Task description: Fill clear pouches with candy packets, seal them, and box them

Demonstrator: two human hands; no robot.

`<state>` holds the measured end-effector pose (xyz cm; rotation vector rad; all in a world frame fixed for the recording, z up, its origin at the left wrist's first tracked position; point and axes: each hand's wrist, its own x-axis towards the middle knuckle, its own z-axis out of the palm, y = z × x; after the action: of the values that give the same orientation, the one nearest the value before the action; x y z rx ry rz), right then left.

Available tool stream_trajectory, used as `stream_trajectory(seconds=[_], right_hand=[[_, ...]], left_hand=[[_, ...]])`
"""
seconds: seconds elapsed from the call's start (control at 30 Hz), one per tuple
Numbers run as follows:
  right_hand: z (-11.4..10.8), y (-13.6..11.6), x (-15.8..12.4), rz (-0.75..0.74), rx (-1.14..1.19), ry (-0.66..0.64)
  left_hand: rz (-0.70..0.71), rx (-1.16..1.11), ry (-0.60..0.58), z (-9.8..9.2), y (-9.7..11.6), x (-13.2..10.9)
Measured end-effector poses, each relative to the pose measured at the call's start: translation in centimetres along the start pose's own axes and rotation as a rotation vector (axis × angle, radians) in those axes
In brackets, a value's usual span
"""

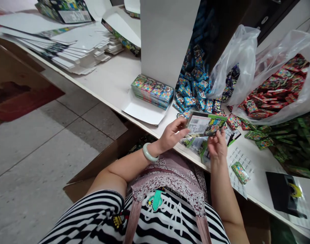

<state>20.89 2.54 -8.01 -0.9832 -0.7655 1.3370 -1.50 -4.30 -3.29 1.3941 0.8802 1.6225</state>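
Note:
Between both hands, above the table's front edge, a flat printed packet (199, 124) with green edging and a white label is held up. My left hand (172, 134), with a pale green bangle on its wrist, pinches the packet's left end. At its lower right corner, the fingers of my right hand (218, 142) are closed on it. Similar green-edged clear packets (195, 145) lie beneath it at the table edge. Left of these, an open white display box (145, 112) holds rows of small colourful packs (153, 89).
Blue packs (193, 89) are heaped behind the hands. Clear bags with red packs (274, 91) stand at the right, beside green packs (289, 135). A sticker sheet (237, 162) and black dispenser (282, 193) lie right. Flattened cartons (79, 51) are stacked left.

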Motion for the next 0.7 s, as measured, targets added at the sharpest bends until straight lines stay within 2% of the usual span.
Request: stream_trajectory(seconds=[0.1, 0.17, 0.23, 0.33, 0.43, 0.5, 0.6, 0.7], right_hand=[[1.0, -2.2, -0.4, -0.228, -0.101, 0.090], [2.4, -3.6, -1.0, -0.420, -0.202, 0.119], [4.1, -4.8, -1.6, -0.543, -0.284, 0.110], [6.4, -6.4, -2.1, -0.709, -0.286, 0.127], [7.3, -5.9, -1.9, -0.909, -0.234, 0.189], [6.8, -3.9, -1.7, -0.916, -0.285, 0.150], [4.7, 0.0, -1.2, -0.713, -0.515, -0.005], [2.3, 2.3, -0.5, -0.697, -0.546, -0.027]], left_hand=[[-0.107, 0.011, 0.037, -2.7, -2.4, -1.0], [-0.189, 0.009, 0.163, -4.5, -3.8, -1.6], [-0.234, 0.006, 0.345, -6.2, -4.6, -2.1], [-0.199, 0.018, 0.510, -8.2, -4.7, -2.2], [-0.126, 0.045, 0.544, -9.4, -4.3, -2.1], [-0.100, 0.048, 0.562, -9.6, -4.2, -2.1], [-0.085, 0.047, 0.578, -9.6, -4.4, -2.1], [-0.066, 0.113, 0.524, -9.3, -4.9, -2.1]])
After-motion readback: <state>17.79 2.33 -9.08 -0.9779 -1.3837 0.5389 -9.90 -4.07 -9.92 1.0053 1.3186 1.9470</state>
